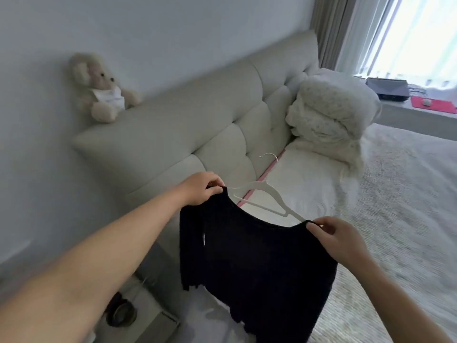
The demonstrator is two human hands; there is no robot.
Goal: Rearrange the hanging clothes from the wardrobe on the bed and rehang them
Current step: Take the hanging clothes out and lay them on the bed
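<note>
One bed [385,194] under it all; black top [259,263] hangs over its edge, on white hanger [267,196]. My left hand [200,188] pinches one shoulder, right hand [338,237] pinches the other. Teddy [102,87] sits on headboard [197,115] w/ folded blanket [331,112] nearby.

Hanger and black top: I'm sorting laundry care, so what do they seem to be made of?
Hanger: apparently white plastic, matte, with thin moulded arms; its hook looks like pale metal wire. Black top: soft dark fabric, probably knit, matte and draping limply; blur hides the weave.
</note>
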